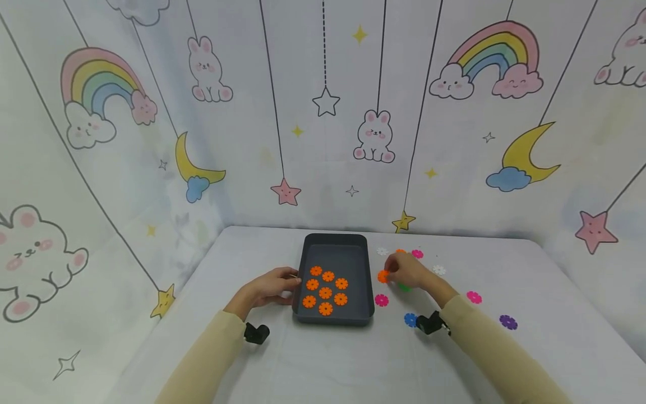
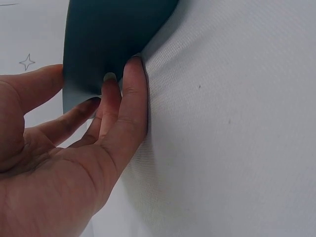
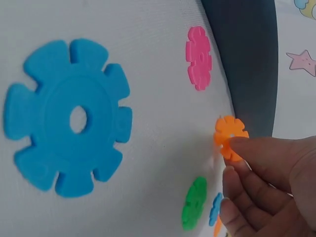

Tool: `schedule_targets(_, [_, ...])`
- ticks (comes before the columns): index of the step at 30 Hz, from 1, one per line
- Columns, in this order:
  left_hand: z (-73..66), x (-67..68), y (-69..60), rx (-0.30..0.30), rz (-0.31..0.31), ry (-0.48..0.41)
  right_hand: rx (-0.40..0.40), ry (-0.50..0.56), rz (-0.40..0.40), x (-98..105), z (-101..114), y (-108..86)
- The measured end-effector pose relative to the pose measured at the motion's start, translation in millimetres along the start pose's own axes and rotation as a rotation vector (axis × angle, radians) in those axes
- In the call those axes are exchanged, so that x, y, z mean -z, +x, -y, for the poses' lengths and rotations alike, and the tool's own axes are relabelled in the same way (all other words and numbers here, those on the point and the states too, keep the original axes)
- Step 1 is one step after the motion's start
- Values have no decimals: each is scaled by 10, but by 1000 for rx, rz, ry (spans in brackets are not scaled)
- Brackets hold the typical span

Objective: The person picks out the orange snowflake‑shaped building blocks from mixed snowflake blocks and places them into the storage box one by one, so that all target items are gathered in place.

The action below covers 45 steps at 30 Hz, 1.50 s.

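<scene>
A dark grey rectangular tray (image 1: 348, 258) lies on the table, with several orange flower-shaped discs (image 1: 325, 293) spread flat inside. My left hand (image 1: 272, 285) holds the tray's left side; in the left wrist view a fingertip reaches over the rim while the thumb (image 2: 133, 94) and other fingers touch the outer wall. Just right of the tray, my right hand (image 1: 407, 270) pinches an orange flower-shaped disc (image 3: 231, 127) between thumb and fingers. A green disc (image 3: 194, 203) lies below that hand, partly covered in the head view.
Loose discs lie right of the tray: pink (image 1: 381, 300), blue (image 1: 410, 320), purple (image 1: 508, 322), white (image 1: 439, 270) and another pink one (image 1: 474, 297). Behind my right hand is a further orange disc (image 1: 401, 252). A printed curtain (image 1: 323, 146) hangs behind the table.
</scene>
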<state>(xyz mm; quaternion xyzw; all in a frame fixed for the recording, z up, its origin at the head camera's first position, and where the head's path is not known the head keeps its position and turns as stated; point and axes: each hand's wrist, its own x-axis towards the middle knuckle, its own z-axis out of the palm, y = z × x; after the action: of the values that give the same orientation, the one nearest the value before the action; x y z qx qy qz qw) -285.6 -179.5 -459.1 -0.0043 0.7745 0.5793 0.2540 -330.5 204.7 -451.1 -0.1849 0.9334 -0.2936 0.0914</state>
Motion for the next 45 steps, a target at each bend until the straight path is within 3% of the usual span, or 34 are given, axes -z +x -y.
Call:
schedule_targets(9, [-8,9,-8,-9,0,0,30,5,-14,96,38,-93])
schedule_targets(16, [17,11,-3,-14,6,-3,83,39,-38,195,228,-120])
schedule_targets(26, [10,10,-12,-5,-3,-8,133,40,-36,242,809,81])
schedule_targets(35, [4,1,-21,-10,-1,12,170,44,-6,16,1172,469])
schedule_targets(39, [6,4,-10,-14,5,13,127,46,-4,-114,1198,623])
schedule_targets(45, [7,12,-3,-12,11,11,-14,-1,-5,-284,1163,813])
